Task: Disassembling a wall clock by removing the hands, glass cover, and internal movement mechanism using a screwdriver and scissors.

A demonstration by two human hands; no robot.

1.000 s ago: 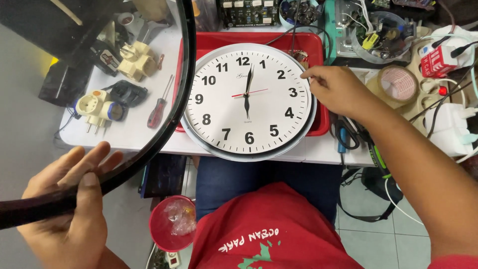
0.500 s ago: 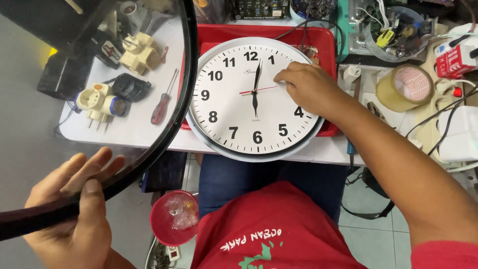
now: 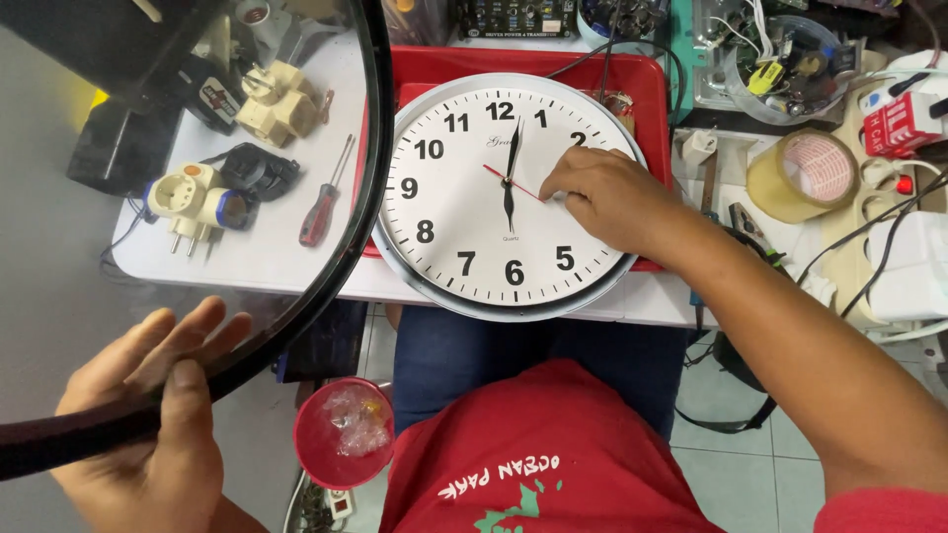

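the left hand (image 3: 138,434) is holding the big round clock cover (image 3: 247,247) by its black rim, thumb on top and fingers spread flat behind the clear part. it is lifting the cover up and off to the left side, away from the clock. through the clear part, some plug adapters (image 3: 193,197) and a red screwdriver (image 3: 321,207) are lying on the white surface (image 3: 276,266).

in the middle, the white clock (image 3: 499,192) is lying face up, partly on a red tray (image 3: 642,79) and partly over the near edge of the surface. its face is bare.

the right hand (image 3: 607,197) is resting on the clock face, fingers curled in close, with the tips touching down by the thin red hand (image 3: 518,185). i cannot tell if it is pinching it or only pushing it.

to do this well, i think the touch should be very light, because the thin hands bend easily. the cover should be kept well clear so it is not bumping the clock. further right, a roll of tape (image 3: 800,173) is sitting near some wires.
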